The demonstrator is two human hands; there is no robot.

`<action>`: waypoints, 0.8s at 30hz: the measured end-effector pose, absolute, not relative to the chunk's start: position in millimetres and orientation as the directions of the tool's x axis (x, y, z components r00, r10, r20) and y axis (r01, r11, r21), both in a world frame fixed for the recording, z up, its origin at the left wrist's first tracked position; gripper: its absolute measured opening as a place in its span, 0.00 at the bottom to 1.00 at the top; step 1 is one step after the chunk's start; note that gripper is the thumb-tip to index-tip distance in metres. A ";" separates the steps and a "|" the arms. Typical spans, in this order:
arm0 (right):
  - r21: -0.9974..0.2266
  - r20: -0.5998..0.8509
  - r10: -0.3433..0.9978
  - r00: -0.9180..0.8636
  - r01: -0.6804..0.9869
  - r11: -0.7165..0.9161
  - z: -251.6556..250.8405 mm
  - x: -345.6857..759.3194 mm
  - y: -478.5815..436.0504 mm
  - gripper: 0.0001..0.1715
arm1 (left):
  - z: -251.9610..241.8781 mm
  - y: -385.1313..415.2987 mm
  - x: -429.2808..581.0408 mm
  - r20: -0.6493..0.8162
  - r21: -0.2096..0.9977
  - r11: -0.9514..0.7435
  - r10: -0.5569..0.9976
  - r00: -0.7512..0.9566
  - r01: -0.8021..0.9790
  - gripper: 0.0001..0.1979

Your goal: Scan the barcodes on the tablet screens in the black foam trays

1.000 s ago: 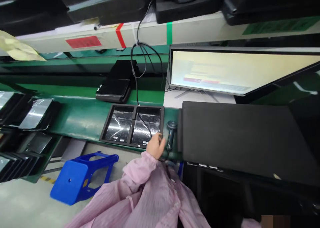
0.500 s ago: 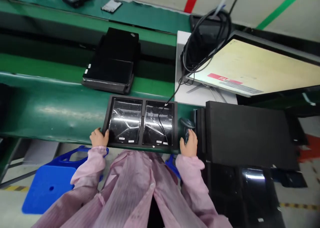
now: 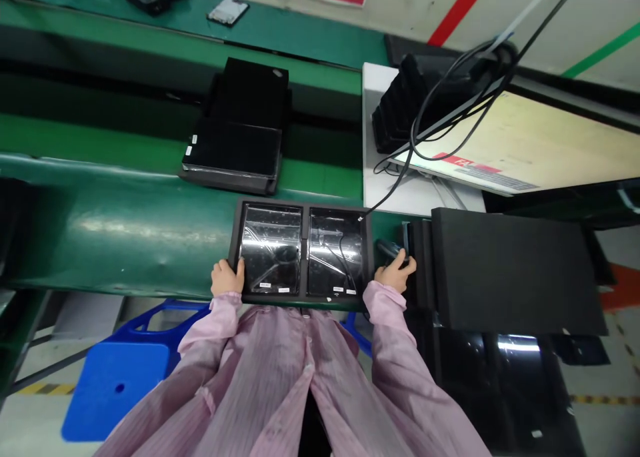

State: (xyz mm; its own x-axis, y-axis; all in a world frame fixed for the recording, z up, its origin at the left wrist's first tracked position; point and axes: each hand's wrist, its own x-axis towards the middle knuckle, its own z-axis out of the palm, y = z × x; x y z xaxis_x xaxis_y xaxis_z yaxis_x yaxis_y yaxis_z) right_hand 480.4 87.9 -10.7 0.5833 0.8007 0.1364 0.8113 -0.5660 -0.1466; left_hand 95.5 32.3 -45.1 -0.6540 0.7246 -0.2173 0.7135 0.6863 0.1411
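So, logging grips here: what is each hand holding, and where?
Left hand grips the black tray at its near-left corner; right hand rests on the scanner.

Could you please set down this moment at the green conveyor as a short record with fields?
left hand: left hand grips the near left corner of the black two-pocket tray
right hand: right hand closes on the dark handheld scanner just right of the tray
tray contents: two glossy dark panels, side by side
surface: green conveyor belt
right of scanner: black foam slab
behind: lit monitor

Bright overhead light, glare on glossy panels point(image 3: 273, 247), wide-angle edge distortion.
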 end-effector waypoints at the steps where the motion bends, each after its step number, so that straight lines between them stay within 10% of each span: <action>1: -0.137 0.137 0.798 0.587 0.809 -0.571 -10.7 480.2 88.0 0.44 | -43.5 33.3 96.4 -0.229 0.137 0.688 0.722 -0.653 0.712 0.25; 13: -0.176 0.232 0.782 0.578 0.816 -0.551 -10.7 483.1 91.6 0.43 | -41.2 37.7 100.2 -0.244 0.169 0.685 0.726 -0.644 0.709 0.20; 17: -0.210 0.246 0.809 0.534 0.844 -0.493 -11.5 493.2 93.4 0.45 | -46.1 39.3 93.2 -0.265 0.349 0.670 0.742 -0.616 0.656 0.18; 24: -0.300 0.636 0.762 0.120 0.949 0.100 0.9 456.9 62.3 0.23 | -43.0 73.6 69.7 -0.275 0.663 0.578 0.779 -0.564 0.475 0.13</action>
